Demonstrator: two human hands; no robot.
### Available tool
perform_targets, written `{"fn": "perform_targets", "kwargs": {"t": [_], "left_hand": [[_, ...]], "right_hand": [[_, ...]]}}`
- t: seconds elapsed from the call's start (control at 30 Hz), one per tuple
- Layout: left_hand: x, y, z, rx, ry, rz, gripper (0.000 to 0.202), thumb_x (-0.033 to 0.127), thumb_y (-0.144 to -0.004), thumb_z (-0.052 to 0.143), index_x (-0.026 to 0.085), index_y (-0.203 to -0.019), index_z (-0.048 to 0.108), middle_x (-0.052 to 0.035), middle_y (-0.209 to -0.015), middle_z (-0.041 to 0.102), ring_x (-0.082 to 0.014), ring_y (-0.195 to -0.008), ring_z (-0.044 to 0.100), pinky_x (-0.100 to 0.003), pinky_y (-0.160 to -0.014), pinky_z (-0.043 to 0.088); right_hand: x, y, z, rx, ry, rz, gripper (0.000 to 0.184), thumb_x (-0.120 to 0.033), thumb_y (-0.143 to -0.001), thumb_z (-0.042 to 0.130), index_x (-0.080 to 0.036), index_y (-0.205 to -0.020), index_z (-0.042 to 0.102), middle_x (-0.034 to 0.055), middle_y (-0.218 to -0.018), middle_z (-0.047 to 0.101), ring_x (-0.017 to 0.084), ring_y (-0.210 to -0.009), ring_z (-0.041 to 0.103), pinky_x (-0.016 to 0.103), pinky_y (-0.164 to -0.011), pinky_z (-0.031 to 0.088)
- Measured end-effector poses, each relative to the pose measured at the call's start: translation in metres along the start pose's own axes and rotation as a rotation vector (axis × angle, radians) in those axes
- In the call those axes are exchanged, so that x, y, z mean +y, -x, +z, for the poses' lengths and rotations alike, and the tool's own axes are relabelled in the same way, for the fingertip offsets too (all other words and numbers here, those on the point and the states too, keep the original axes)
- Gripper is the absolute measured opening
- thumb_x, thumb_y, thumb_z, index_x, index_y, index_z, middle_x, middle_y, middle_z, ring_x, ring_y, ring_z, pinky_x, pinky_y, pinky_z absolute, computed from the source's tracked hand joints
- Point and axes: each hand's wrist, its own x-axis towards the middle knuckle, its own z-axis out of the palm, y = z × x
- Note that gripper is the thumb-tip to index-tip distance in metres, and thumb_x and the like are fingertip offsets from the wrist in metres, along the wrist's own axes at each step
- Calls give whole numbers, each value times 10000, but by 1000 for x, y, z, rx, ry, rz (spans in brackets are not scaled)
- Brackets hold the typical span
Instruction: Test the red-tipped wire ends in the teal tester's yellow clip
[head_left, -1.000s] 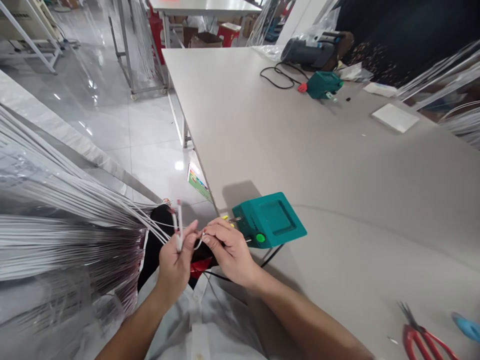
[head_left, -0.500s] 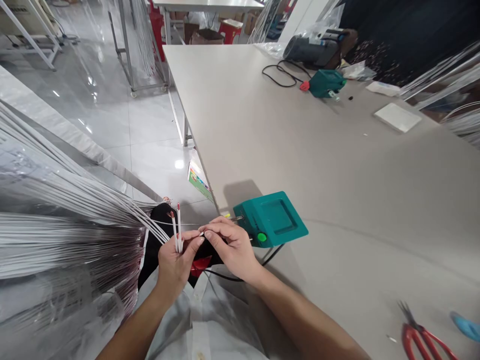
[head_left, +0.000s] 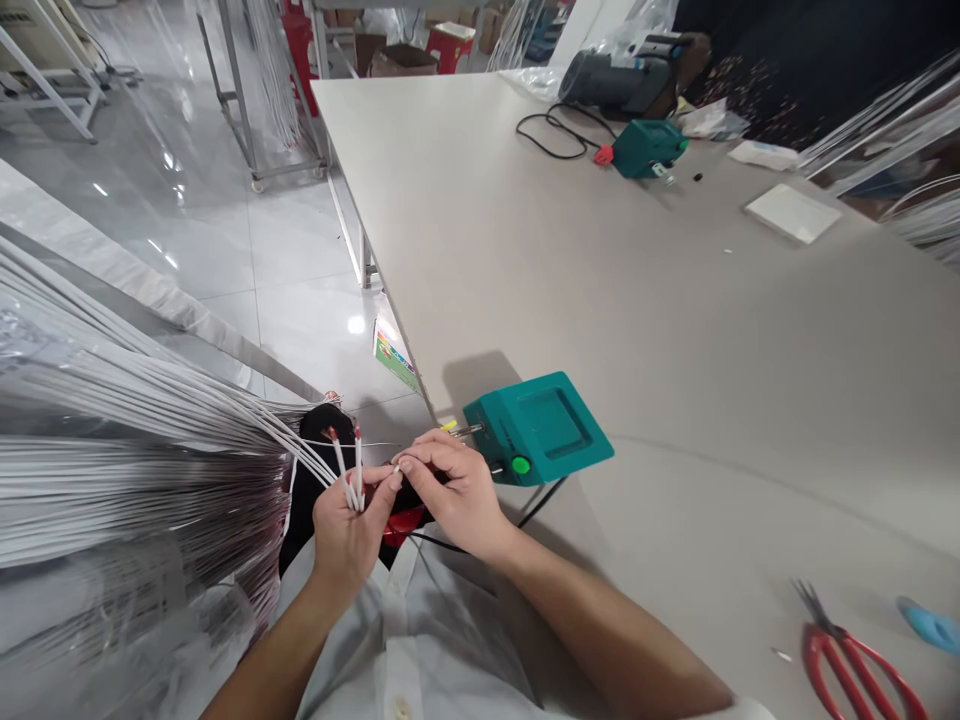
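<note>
My left hand [head_left: 349, 525] is closed around several white cables [head_left: 358, 470]; two of their ends point upward and show reddish tips. Its thumb and forefinger meet my right hand [head_left: 456, 490] at a small white piece, probably a cable end. The fingers of my right hand pinch at that same spot, and they cover most of it. Just beyond my right hand, a teal box-shaped machine [head_left: 551, 435] with a green knob sits at the table's edge, its metal prongs pointing left. A large bundle of white cables [head_left: 187, 390] runs in from the left toward my left hand.
Red-handled scissors [head_left: 844, 650] and a blue object [head_left: 930, 625] lie at the front right of the table [head_left: 637, 300]. Farther back are a second teal device [head_left: 646, 148], a dark motor [head_left: 615, 82] and a white flat box [head_left: 793, 213]. A wheeled rack [head_left: 259, 110] stands on the floor.
The view has shifted slightly. Both hands stay together at the small white piece, with the fingers adjusted a little; the upright cable ends have spread slightly apart.
</note>
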Motion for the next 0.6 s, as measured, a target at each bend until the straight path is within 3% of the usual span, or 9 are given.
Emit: {"fn": "perform_targets", "kwargs": {"t": [0.13, 0.27, 0.4, 0.6], "left_hand": [[-5, 6, 2, -53, 178, -119, 123, 287, -728, 642, 165, -740, 656, 35, -563, 577, -50, -453, 450, -174, -502, 414], [-10, 8, 4, -35, 305, -142, 133, 294, -719, 650, 165, -744, 640, 34, -596, 586, -38, -451, 429, -148, -422, 341], [-8, 4, 3, -22, 236, -125, 188, 329, -690, 662, 145, -721, 646, 17, -576, 584, -63, -454, 459, -176, -423, 354], [1, -1, -7, -66, 75, -68, 171, 315, -711, 639, 148, -743, 662, 9, -573, 586, -88, -498, 494, -193, -458, 375]], "right_hand": [[1, 2, 1, 0, 36, -106, 205, -177, -829, 478, -183, -692, 629, 29, -641, 603, 141, -685, 565, 269, -637, 476], [1, 2, 1, 10, 124, -191, 203, -152, -824, 464, -173, -694, 619, 42, -675, 597, 140, -697, 552, 279, -664, 479], [2, 2, -4, 7, 168, -217, 164, -140, -807, 489, -157, -720, 626, 53, -714, 589, 133, -699, 550, 270, -671, 485], [-6, -8, -27, -67, 178, -233, 189, -180, -796, 549, -172, -965, 634, 81, -912, 580, 131, -770, 573, 254, -665, 493]]}}
